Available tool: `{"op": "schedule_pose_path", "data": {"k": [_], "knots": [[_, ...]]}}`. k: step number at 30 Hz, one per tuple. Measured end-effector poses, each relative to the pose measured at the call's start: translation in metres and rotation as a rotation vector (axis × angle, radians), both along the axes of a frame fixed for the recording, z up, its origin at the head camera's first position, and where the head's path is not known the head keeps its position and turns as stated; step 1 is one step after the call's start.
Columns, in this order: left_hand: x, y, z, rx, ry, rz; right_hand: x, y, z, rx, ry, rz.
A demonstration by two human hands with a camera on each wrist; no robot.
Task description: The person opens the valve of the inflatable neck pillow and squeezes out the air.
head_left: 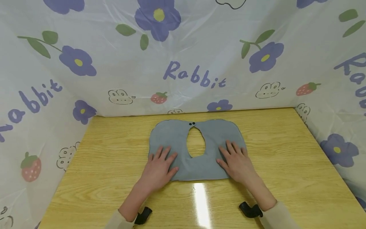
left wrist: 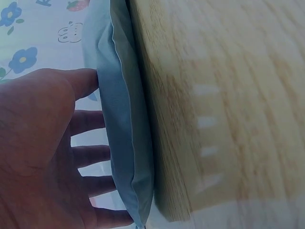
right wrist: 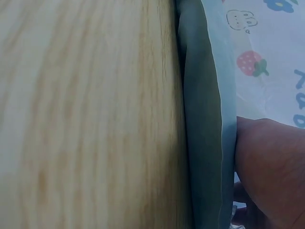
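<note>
A grey-blue padded cloth piece, shaped like a neck pad, lies flat on the wooden table. It has rounded far corners, a teardrop-shaped hole in its middle and two small black fasteners above the hole. My left hand rests on its near left corner, fingers spread. On the near right part lies my right hand, also with fingers spread. In the left wrist view, the fingertips of the left hand touch the pad's cloth. The right wrist view shows the pad's seamed edge, which hides most of the right fingers.
The wooden table extends to both sides of the pad. A white curtain printed with flowers, strawberries and rabbits hangs behind the table and along both sides. Black curved mounts sit at the wrists, beside light sleeves.
</note>
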State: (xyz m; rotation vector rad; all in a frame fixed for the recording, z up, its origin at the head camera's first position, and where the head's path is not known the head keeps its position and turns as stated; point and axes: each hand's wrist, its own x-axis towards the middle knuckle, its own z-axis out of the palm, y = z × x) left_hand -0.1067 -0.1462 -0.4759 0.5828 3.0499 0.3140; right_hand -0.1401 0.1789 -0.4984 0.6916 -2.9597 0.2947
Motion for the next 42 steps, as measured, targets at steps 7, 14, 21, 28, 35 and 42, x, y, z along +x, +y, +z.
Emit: {"op": "schedule_pose_path", "data": {"k": [7,14,21,28,35,42], "knots": [[0.0,-0.001,0.007,0.009,-0.006,0.001,0.0,0.0,0.002,-0.023,-0.023,-0.002],[0.006,-0.001,0.026,0.017,0.033,-0.007,0.011,-0.001,0.019,-0.082,-0.011,0.057],[0.016,0.007,0.033,0.033,0.022,-0.066,0.03,-0.002,0.023,-0.081,-0.027,0.114],[0.019,0.013,0.019,0.021,-0.044,-0.077,0.039,0.0,0.017,-0.088,-0.081,0.116],[0.019,0.009,0.007,-0.02,-0.072,-0.073,0.041,0.0,0.008,-0.094,-0.159,0.114],[0.019,0.008,0.003,-0.014,-0.089,-0.085,0.041,-0.002,0.003,-0.113,-0.193,0.097]]}}
